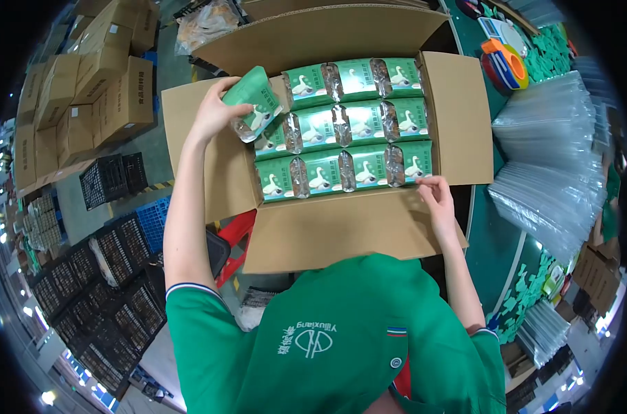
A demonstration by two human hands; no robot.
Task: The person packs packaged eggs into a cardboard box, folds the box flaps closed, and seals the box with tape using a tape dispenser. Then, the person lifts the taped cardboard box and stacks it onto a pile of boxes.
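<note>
Goose-print packs (371, 168) are lined up in three rows inside a big open cardboard carton (457, 117), flaps folded out, so that's the bulk of it. One loose pack (253, 100) is held at the far left corner, tilted above the rows, gripped by the left hand (215, 110) with the thumb across its face. The right hand (438, 200) is half curled by the near right pack (417, 163); whether anything's pinched can't be told. Handling-wise, each looks pretty light, with a stiffish sleeve and slick, crinkly clear ends, so it's probably best grabbed by the sleeve's sides and not squeezed hard. As for writing, Chinese characters are printed on the stacked boxes (131, 103), "Yiliuxiang" can be read on the green garment (355, 297), and the small pack print can't be made out.
</note>
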